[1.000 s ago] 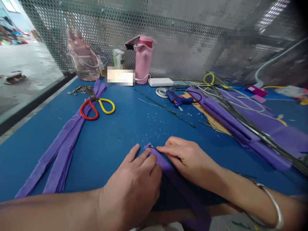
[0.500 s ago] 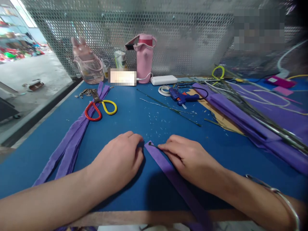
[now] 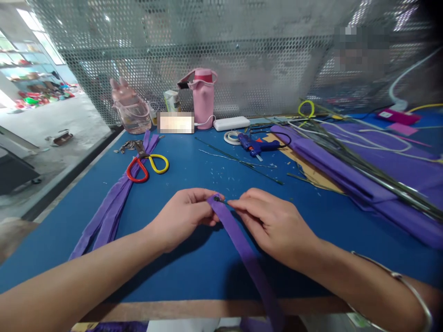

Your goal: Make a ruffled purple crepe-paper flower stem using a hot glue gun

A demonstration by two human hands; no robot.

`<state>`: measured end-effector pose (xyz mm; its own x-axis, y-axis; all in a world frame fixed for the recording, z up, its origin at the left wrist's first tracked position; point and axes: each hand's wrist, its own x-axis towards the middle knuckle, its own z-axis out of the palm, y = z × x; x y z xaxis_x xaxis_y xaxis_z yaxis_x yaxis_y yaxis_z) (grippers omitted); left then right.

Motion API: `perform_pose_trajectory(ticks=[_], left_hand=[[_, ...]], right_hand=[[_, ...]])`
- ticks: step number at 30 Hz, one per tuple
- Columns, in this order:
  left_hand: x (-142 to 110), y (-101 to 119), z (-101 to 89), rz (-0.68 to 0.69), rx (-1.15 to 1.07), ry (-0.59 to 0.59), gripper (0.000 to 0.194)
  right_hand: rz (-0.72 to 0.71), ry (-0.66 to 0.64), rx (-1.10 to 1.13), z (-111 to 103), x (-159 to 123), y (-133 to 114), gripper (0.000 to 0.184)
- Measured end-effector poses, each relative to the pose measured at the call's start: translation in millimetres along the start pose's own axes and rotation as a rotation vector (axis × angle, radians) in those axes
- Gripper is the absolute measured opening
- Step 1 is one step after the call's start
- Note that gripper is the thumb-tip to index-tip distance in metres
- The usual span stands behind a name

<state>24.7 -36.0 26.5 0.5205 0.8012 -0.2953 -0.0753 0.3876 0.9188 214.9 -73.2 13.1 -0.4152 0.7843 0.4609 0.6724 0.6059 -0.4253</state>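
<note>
A long purple paper strip [image 3: 242,244] runs from the middle of the blue table [image 3: 194,170] down over its front edge. My left hand [image 3: 182,216] pinches the strip's far end, lifted a little off the table. My right hand [image 3: 273,223] pinches the same end from the right, where a thin dark wire tip [image 3: 218,199] lies against the paper. A metal bangle [image 3: 398,281] sits on my right forearm.
Red and yellow scissors [image 3: 145,166] lie on a bundle of purple strips [image 3: 114,207] at left. A blue glue gun [image 3: 258,146], a tape roll [image 3: 231,137], green wires [image 3: 242,161] and purple sheets [image 3: 363,180] lie at right. A pink bottle [image 3: 203,99] stands before the mesh wall.
My left hand slid off the strip, came round to its left side and now grips its end. Both hands have raised the end off the table. The camera has tilted up slightly.
</note>
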Motion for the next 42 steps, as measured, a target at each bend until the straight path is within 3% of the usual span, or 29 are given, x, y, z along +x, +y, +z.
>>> perform_pose_trajectory(ticks=[7, 13, 19, 26, 33, 36, 40, 42], left_hand=[[7.8, 1.4, 2.4, 0.010, 0.003, 0.093, 0.029], [8.6, -7.6, -1.8, 0.033, 0.081, 0.073, 0.019], [2.9, -6.4, -1.7, 0.201, 0.347, 0.158, 0.022], [3.2, -14.4, -0.4, 0.273, 0.240, 0.092, 0.021], [-7.2, -14.5, 4.1, 0.344, 0.260, 0.032, 0.038], [-12.3, -16.8, 1.8, 0.447, 0.395, 0.031, 0.039], [-15.0, -21.6, -4.3, 0.720, 0.812, 0.043, 0.040], [-14.9, -21.8, -6.1, 0.788, 0.938, 0.018, 0.042]], right_hand=[[-0.045, 0.065, -0.081, -4.1, -0.5, 4.6, 0.026], [-0.081, 0.035, -0.156, -1.5, -1.7, 4.7, 0.026], [-0.117, 0.035, -0.174, 1.5, -2.7, 4.2, 0.025], [-0.148, 0.038, -0.268, 1.6, -0.6, 1.9, 0.019], [-0.265, 0.137, -0.226, 3.2, -2.2, -0.4, 0.026], [-0.206, 0.174, -0.098, 4.8, -2.3, -3.2, 0.021], [-0.049, 0.143, 0.037, 8.1, -2.1, -5.0, 0.014], [-0.007, 0.138, 0.059, 9.0, -1.9, -3.4, 0.014]])
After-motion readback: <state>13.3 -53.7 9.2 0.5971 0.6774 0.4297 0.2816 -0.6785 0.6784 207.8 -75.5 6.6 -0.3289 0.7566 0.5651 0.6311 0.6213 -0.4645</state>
